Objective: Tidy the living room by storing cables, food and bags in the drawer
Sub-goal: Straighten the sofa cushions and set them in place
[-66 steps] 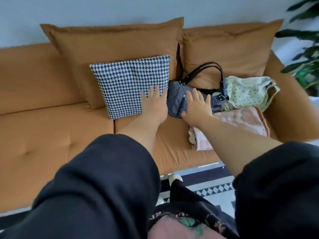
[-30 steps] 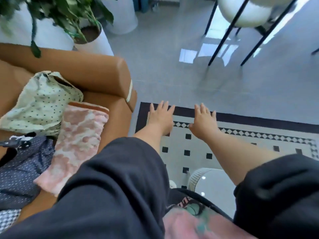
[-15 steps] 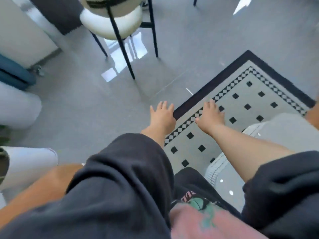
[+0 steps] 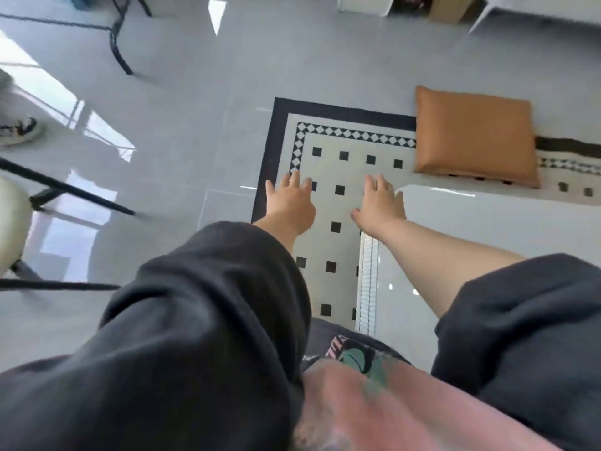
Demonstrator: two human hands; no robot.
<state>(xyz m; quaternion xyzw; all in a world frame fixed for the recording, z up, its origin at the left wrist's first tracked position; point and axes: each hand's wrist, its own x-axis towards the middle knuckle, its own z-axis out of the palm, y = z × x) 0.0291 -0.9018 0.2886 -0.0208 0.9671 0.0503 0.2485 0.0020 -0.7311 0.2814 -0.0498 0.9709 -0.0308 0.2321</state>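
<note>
Apparently both hands, left hand (image 4: 290, 203) and right hand (image 4: 380, 203), hover empty with spread fingers above the rug (image 4: 328, 242), so the next move is finding something to store.

Bare left hand (image 4: 289, 205) and bare right hand (image 4: 381, 205) hover side by side, fingers spread, above the black-bordered cream rug (image 4: 325, 151).

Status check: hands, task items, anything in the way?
Both open, empty: left hand, right hand, over rug. No task items or drawer in view. Ahead, orange cushion on rug.
</note>
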